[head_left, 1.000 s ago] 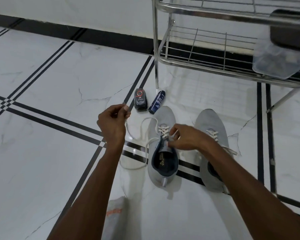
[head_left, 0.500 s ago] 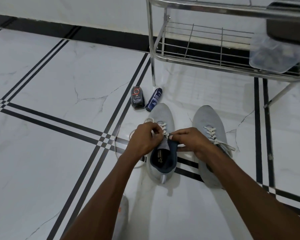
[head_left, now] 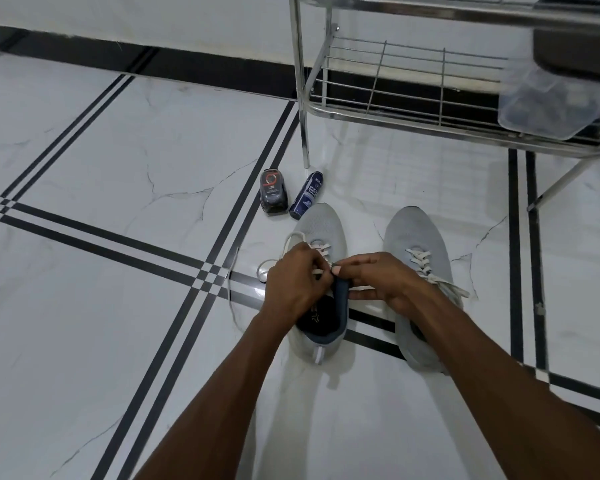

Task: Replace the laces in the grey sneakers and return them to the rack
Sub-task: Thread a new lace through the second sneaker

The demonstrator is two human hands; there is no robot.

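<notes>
While your left hand (head_left: 293,285) pinches the white lace (head_left: 291,238) at the upper eyelets of the left grey sneaker (head_left: 321,282) and your right hand (head_left: 378,282) pinches the top of its dark tongue (head_left: 342,294), keep that tongue pulled flat and near so the eyelets stay open to you. Feed the lace tip squarely through, then draw the slack from the loop lying on the floor at the left, matching the crossings on the right sneaker (head_left: 418,282), which looks already laced. Both sneakers sit toes-far on the white marble floor (head_left: 101,341) with its black inlaid stripes. Just beyond the left toe lie 2 shoe-care bottles (head_left: 273,195). Far right stands the steel wire rack (head_left: 413,95), its lower shelf holding a clear plastic box (head_left: 548,109).
</notes>
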